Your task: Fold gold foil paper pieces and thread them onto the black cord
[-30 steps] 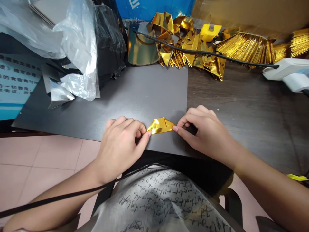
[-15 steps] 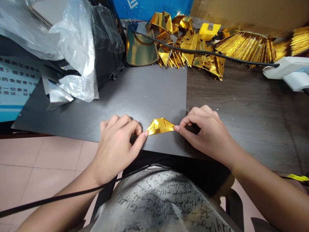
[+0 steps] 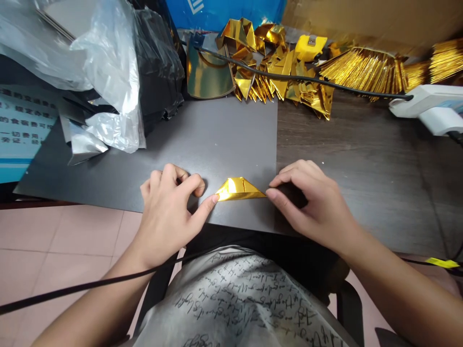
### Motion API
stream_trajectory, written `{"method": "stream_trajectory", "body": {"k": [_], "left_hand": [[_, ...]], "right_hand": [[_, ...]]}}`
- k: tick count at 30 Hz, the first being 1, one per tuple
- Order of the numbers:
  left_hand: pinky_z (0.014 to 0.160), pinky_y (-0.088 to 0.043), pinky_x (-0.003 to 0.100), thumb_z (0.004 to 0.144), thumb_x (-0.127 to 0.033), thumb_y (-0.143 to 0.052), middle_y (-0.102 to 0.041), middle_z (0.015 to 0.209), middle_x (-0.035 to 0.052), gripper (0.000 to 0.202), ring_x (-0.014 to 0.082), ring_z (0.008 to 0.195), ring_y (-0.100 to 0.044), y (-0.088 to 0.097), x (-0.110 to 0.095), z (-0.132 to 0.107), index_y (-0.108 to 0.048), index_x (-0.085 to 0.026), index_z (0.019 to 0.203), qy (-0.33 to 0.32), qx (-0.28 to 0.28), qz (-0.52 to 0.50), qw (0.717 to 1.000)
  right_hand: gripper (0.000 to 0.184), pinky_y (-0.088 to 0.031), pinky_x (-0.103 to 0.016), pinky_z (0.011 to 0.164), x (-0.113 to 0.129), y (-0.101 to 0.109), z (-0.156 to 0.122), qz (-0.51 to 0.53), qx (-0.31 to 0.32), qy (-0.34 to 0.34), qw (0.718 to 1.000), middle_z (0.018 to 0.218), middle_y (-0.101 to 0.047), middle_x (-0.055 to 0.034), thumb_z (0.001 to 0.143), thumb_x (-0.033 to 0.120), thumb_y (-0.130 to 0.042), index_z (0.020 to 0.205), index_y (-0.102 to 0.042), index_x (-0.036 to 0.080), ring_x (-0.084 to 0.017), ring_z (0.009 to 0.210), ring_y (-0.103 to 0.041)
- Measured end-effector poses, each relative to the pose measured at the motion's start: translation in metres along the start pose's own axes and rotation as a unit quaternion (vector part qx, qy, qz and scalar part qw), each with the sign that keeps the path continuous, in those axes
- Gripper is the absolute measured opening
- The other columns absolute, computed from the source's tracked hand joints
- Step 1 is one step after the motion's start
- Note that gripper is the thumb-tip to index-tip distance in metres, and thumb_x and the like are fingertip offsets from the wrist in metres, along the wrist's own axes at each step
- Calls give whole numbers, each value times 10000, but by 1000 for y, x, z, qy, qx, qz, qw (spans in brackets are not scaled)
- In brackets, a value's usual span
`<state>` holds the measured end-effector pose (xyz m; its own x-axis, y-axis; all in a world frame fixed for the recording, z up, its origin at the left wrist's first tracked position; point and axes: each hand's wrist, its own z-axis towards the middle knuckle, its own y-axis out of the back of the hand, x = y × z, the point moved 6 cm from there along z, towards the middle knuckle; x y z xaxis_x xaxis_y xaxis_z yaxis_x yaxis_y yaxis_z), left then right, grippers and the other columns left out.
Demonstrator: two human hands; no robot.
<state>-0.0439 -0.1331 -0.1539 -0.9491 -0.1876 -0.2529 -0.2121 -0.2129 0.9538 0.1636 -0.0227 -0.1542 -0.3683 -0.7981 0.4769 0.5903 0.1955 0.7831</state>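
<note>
Lying on the gray sheet [image 3: 217, 140] on the counter [image 3: 361, 159] is a folded gold paper [image 3: 239, 189]. The left hand [image 3: 170, 209] just touches one tip with its thumb; the right hand [image 3: 313, 202] maybe pinches the other.

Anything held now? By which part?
Folded gold foil triangle, flat on grey sheet: left hand touches its left tip, right hand its right tip. Pinched or only pressed, cannot tell.

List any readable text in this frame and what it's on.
Printed sheet at left: Chinese characters, too blurred to read.
Shirt: cursive script print, illegible.
Blue box at top: cut-off white mark, no readable letters.
Folded gold foil piece: no text.
</note>
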Motion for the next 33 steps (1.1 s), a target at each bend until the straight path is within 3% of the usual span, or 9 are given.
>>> {"method": "stream_trajectory", "body": {"k": [5, 8, 18, 33], "left_hand": [[824, -329, 445, 956, -520, -547, -490, 997, 78, 322, 272, 945, -439, -1, 0, 0, -613, -216, 874, -7, -1, -2, 1000], [854, -328, 442, 973, -484, -542, -520, 996, 72, 288, 258, 949, -451, -2, -1, 0, -619, -216, 900, -24, -8, -13, 1000], [847, -303, 379, 1021, -308, -549, -614, 930, 24, 135, 213, 918, -491, -1, -9, 3, -646, -226, 977, -119, -7, -75, 990], [826, -306, 359, 995, -337, -619, -623, 827, 2, 176, 196, 845, -498, 1, -7, 4, -671, -218, 876, -123, -14, -83, 989]], "right_hand": [[104, -465, -348, 756, 13, -9, -2, -31, 11, 35, 999, 923, -652, -45, 925, 280, -720, 953, -668, 195, -199, 876, -554], [42, -477, -339, 755, 11, -9, -3, -30, -2, 31, 999, 910, -651, -40, 934, 236, -704, 926, -688, 198, -185, 863, -554], [88, -470, -358, 749, 11, -9, -6, -58, -18, 4, 998, 926, -709, -46, 940, 281, -709, 882, -740, 222, -205, 887, -598], [100, -532, -361, 778, 20, -6, -11, -56, -72, 18, 996, 926, -748, -23, 941, 220, -698, 843, -716, 217, -199, 894, -656]]}}
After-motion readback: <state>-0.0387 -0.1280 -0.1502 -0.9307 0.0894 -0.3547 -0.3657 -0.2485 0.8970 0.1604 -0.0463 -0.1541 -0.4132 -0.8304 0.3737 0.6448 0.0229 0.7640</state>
